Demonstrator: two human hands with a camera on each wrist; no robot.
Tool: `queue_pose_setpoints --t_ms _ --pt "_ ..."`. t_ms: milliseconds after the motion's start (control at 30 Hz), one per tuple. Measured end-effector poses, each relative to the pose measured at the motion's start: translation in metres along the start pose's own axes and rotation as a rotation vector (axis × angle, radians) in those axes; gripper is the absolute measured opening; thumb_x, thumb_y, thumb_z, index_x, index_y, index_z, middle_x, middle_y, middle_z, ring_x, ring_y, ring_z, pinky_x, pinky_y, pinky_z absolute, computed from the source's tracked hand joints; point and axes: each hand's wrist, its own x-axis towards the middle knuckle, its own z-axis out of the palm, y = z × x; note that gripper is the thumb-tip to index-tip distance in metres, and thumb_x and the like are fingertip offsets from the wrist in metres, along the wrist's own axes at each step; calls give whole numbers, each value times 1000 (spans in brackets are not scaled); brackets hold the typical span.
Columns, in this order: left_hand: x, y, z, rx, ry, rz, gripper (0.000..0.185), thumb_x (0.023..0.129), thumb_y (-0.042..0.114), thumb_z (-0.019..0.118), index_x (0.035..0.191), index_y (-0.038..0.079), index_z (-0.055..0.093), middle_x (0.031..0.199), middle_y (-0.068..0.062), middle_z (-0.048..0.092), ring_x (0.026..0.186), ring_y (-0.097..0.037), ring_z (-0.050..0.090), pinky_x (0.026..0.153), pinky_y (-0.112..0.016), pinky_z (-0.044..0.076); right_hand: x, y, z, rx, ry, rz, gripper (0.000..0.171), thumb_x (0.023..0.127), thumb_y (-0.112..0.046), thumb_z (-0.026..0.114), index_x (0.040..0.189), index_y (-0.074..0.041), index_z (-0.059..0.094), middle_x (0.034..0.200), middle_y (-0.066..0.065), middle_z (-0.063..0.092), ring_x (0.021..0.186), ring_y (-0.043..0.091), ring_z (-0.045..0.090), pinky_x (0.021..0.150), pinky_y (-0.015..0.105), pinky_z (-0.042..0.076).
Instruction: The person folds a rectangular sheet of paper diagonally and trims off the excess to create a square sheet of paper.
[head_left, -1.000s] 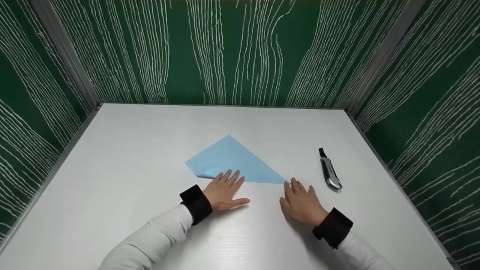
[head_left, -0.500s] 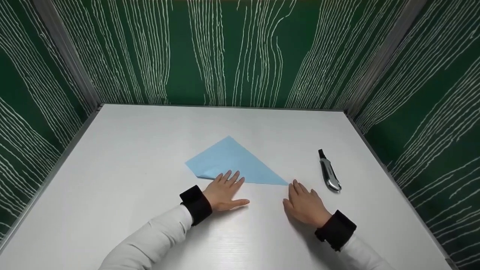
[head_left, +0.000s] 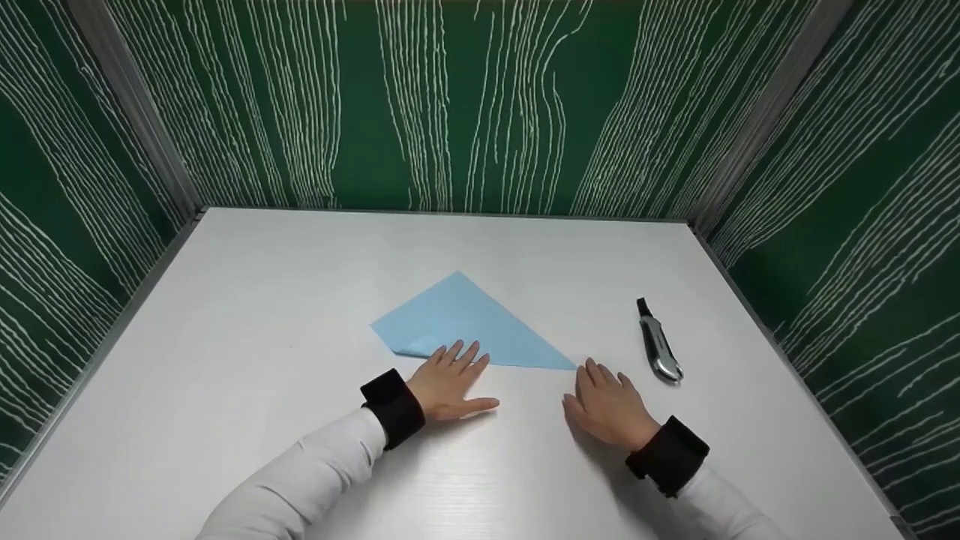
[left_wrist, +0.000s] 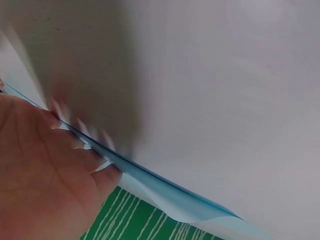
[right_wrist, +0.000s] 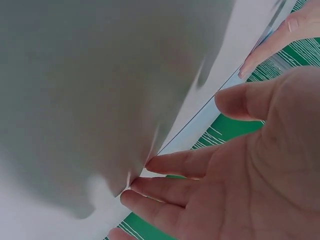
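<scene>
A light blue sheet of paper (head_left: 465, 315), folded along its near edge, lies on the white table (head_left: 300, 262). My left hand (head_left: 450, 382) rests with spread, straight fingers on that folded edge, left of its middle. In the left wrist view the paper's fold (left_wrist: 165, 187) runs under the fingertips and bulges up loosely beyond them. My right hand (head_left: 611, 405) has its straight fingertips at the paper's pointed right corner, thumb apart. The right wrist view shows those fingertips at the narrow end of the blue paper (right_wrist: 192, 127).
A grey and black utility knife (head_left: 660, 345) lies to the right of the paper, beyond the right hand. Green walls (head_left: 510, 105) with white wavy lines enclose the table at the back and both sides.
My right hand has shifted slightly to the right, from over the paper's right corner to its very tip. The left hand stays in place, and the paper keeps its shape.
</scene>
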Motion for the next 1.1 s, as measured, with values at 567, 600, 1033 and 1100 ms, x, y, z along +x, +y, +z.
queue_pose_setpoints --t_ms 567,600,1033,1100 --pt "2 -1 5 -11 -2 -17 81 103 66 38 165 14 25 173 -11 21 162 -33 19 131 -50 20 25 -32 4 26 24 -90 65 108 -39 50 157 0 37 165 30 30 152 51 31 120 71 27" --pt "2 -1 5 -8 -3 -18 81 103 67 37 165 15 25 173 -11 20 162 -33 19 131 -50 20 28 -35 3 36 -10 -105 65 108 -41 48 158 -2 36 166 28 28 154 50 29 121 71 25" --pt "3 1 4 20 -1 -20 82 103 68 38 165 15 25 173 -10 21 162 -32 20 131 -50 22 50 -54 8 80 -194 -186 63 110 -49 40 163 -18 29 172 20 17 158 49 17 121 75 20" --pt "2 0 4 28 5 -19 83 102 68 38 165 15 25 173 -10 22 161 -32 21 131 -50 23 51 -54 9 84 -198 -191 63 110 -50 39 164 -19 29 172 20 17 158 49 16 120 77 20"
